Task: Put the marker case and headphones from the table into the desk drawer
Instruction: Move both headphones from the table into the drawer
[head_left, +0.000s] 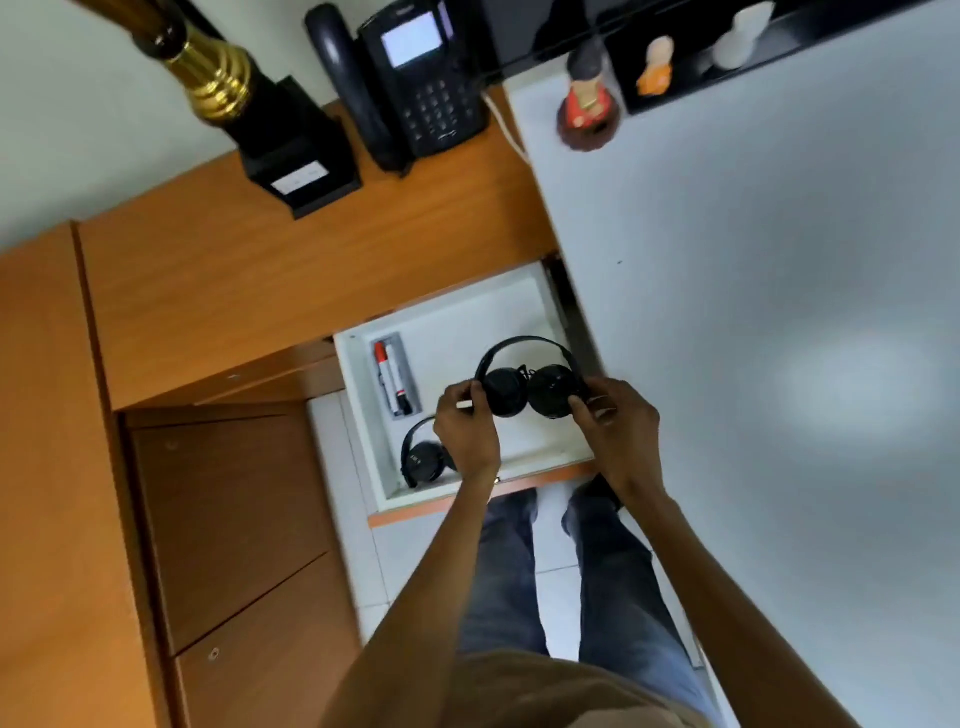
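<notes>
The desk drawer (457, 322) stands pulled out, white inside, below the wooden desk top. A grey marker case (410, 374) with red and black markers lies at the drawer's left side. Black headphones (524, 387) hang over the drawer's middle, folded with the two ear cups side by side. My left hand (465, 431) grips the left cup and my right hand (618, 415) grips the right cup. A second pair of black headphones (423, 457) lies in the drawer's near left corner, partly hidden behind my left wrist.
A black desk phone (415, 78) and a trophy on a black base (291, 150) stand on the wooden desk (260, 260). A grey-white table (753, 312) fills the right, with small figurines (589, 104) at its far edge. Wooden cabinet doors (234, 545) are at lower left.
</notes>
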